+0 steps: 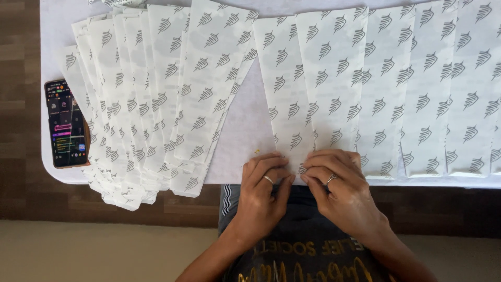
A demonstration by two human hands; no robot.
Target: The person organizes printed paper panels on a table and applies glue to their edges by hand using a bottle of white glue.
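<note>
1. Both hands work at the near edge of the table, side by side and almost touching. The left hand wears a ring and lies palm down, its fingers curled onto the bottom end of a white paper strip printed with grey leaf marks.
2. The right hand, also ringed, presses on the same bottom end just beside the left, fingertips bent inward. Both seem to pinch or fold the paper's lower edge; the exact grip is hidden under the fingers.
3. That strip runs from the hands away toward the far side of the table, slightly tilted, and overlaps the next strip to its right.
4. To the right, a row of like printed strips lies side by side, edges overlapping, reaching to the right border of the view.
5. To the left, well apart from the hands, a fanned pile of printed strips spreads out, its near ends hanging over the table edge.
6. A smartphone with a lit screen lies at the left end of the table, partly tucked under the fan's outer strips.
7. A white table shows bare between the fan and the held strip.
8. Nearest the camera, the person's dark printed shirt fills the bottom, over a brown wooden floor.
</note>
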